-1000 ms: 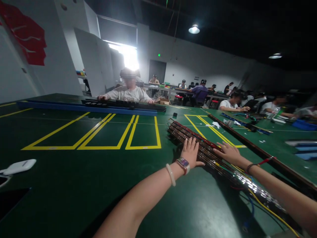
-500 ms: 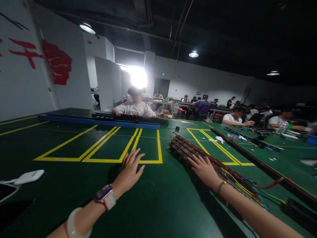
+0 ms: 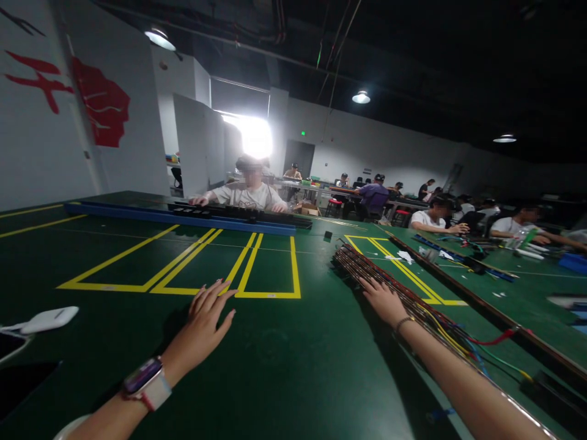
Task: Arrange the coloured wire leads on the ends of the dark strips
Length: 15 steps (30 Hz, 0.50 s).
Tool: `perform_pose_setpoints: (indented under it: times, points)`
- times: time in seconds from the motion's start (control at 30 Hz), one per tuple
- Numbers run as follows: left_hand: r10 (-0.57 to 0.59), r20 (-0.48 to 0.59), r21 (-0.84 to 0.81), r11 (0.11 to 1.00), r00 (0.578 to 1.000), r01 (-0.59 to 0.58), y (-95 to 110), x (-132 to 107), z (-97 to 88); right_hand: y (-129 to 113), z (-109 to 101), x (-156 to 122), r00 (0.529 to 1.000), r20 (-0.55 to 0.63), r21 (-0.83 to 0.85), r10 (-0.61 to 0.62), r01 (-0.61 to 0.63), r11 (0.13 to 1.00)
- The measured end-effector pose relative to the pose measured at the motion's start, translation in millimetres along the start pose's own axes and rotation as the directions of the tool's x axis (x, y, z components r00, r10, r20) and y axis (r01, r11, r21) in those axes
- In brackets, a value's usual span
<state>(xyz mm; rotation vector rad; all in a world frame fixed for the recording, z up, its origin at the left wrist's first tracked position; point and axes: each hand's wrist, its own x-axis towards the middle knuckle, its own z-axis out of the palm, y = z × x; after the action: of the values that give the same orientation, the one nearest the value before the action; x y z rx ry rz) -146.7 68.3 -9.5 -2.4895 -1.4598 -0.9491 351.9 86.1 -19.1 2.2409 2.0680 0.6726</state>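
My left hand [image 3: 208,318] is open, fingers stretched forward, over the green tabletop [image 3: 275,360] by the near edge of the yellow tape rectangles [image 3: 270,295]. It holds nothing. On the right, my right hand [image 3: 383,300] rests with fingers stretched out against the side of a long bundle of thin brown rods [image 3: 358,264]. Red, yellow and blue wires [image 3: 443,330] run along the near part of this bundle, partly hidden by my right forearm.
Across the table a person [image 3: 250,192] has both hands at black strips on a long blue rail [image 3: 183,223]. A long brown bar [image 3: 458,275] lies to the right. A white device [image 3: 50,319] is at the left; a small black block [image 3: 328,235] sits farther back.
My left hand has drawn back to the left. The rod bundle's far end has shifted right, away from my left hand, with my right hand still at its side.
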Motion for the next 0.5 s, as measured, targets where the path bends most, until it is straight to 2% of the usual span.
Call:
perform_pose_setpoints:
  times: [0.23, 0.37, 0.43, 0.5]
  points:
    - [-0.029, 0.011, -0.066, 0.997, 1.0, 0.03, 1, 0, -2.8, 47, 19, 4, 0.998, 0.018, -0.015, 0.062, -0.061, 0.998]
    - [-0.025, 0.013, -0.076, 0.997, 1.0, 0.026, 6, 1, -4.3, 64, 14, 5, 0.994, 0.021, 0.034, 0.105, -0.105, 0.994]
    - [-0.028, 0.012, -0.075, 0.997, 1.0, 0.029, 8, 2, -5.8, 61, 1, 5, 0.991, -0.026, 0.175, 0.133, -0.127, 0.976]
    - [-0.044, 0.024, -0.079, 0.996, 0.999, 0.046, 8, 3, -7.6, 49, -23, -2, 0.978, -0.12, 0.441, 0.169, -0.1, 0.892]
